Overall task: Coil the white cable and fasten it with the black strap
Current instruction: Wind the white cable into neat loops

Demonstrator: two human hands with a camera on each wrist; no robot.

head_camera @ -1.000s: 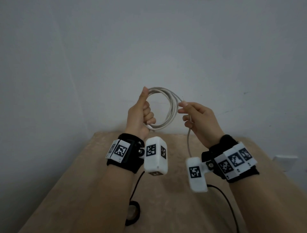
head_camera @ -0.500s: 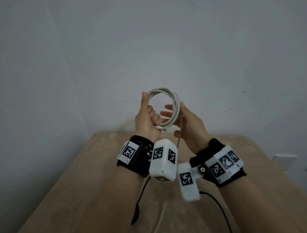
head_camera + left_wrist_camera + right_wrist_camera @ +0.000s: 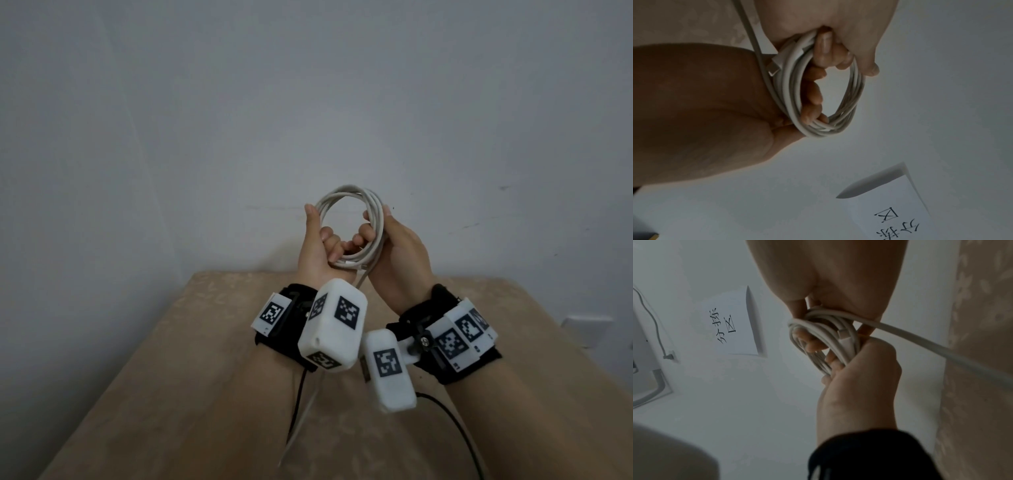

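Observation:
The white cable [image 3: 346, 195] is wound into a coil of several loops, held up in front of the wall. My left hand [image 3: 317, 253] grips the coil's left and lower side, thumb up along it and fingers curled through the ring [image 3: 812, 97]. My right hand [image 3: 400, 253] grips the right side, fingers hooked inside the loop [image 3: 825, 47]. One white connector [image 3: 846, 339] lies tucked against the loops. A loose tail [image 3: 941, 350] runs from the coil's bottom down toward the table [image 3: 301, 421]. I cannot make out the black strap in any view.
A beige patterned table [image 3: 205, 377] lies below my forearms, against a grey wall. Thin black wires [image 3: 455, 421] trail from the wrist cameras over the table. A paper sign [image 3: 731, 324] hangs on the wall, and a white socket plate [image 3: 585, 329] sits at the right.
My right hand has moved left from holding the tail apart and now grips the coil's right side. Both hands have drawn together, and the tail now hangs from the coil's bottom.

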